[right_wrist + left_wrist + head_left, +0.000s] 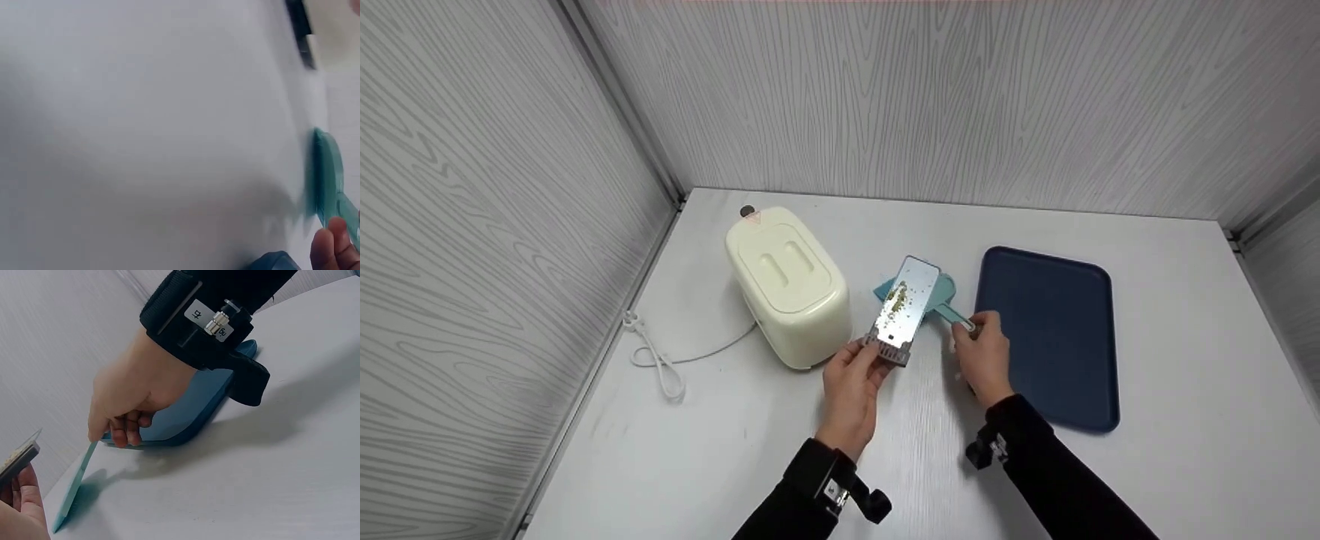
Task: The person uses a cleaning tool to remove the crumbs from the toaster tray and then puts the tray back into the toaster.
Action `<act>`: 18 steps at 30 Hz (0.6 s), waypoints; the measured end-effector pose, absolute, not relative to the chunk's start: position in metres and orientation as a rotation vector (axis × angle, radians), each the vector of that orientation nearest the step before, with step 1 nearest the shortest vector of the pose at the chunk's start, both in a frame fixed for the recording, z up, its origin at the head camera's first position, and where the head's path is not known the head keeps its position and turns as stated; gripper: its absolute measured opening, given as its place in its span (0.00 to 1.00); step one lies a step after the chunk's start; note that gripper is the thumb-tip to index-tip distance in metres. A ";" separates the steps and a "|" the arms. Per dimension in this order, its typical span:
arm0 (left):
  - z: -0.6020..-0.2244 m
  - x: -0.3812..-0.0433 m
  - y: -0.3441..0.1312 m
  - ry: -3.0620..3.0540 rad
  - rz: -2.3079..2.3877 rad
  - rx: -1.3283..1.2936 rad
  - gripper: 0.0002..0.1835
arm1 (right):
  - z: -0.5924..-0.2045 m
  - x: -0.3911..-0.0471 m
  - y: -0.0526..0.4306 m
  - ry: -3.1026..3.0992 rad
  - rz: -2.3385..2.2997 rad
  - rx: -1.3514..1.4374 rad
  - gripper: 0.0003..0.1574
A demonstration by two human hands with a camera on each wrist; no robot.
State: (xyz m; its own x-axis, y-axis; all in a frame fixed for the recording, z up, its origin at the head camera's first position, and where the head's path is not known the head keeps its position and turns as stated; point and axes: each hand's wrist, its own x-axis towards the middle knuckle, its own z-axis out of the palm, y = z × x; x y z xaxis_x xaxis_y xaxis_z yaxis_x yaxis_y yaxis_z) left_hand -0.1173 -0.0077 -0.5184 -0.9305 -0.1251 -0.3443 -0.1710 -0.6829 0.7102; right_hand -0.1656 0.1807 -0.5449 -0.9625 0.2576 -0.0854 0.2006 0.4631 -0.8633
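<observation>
Crumb tray (913,296), crumb-strewn: raised above tabletop (1177,360), between toaster (789,289) and blue tray (1057,337); left hand (851,386) pinching its grey end. Right hand (984,360): pinching teal tool (945,291) by handle. Step: apparently cleaning; next move likely needs level holding.

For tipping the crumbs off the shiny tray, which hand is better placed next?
Left, probably: the left grip holds the shiny tray with crumbs, while the right grip is occupied with the teal tool.
</observation>
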 end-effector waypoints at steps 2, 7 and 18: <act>-0.519 -0.118 -0.008 1.237 2.797 -0.582 0.18 | -0.541 -0.165 0.184 -2.523 1.725 -0.471 0.17; -0.519 -0.118 -0.008 1.227 2.796 -0.594 0.18 | -0.534 -0.166 0.191 -2.260 2.050 -0.541 0.16; -0.520 -0.118 -0.008 1.255 2.783 -0.577 0.16 | -0.530 -0.167 0.206 -2.163 2.051 -0.538 0.16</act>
State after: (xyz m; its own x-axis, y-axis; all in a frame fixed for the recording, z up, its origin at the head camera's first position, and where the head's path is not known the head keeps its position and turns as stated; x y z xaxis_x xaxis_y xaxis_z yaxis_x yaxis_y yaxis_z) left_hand -0.1175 -0.0076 -0.5201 -0.9304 -0.1188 -0.3468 -0.1813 -0.6730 0.7171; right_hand -0.1675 0.2060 -0.5299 -0.9309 0.3286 -0.1596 0.1768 0.0229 -0.9840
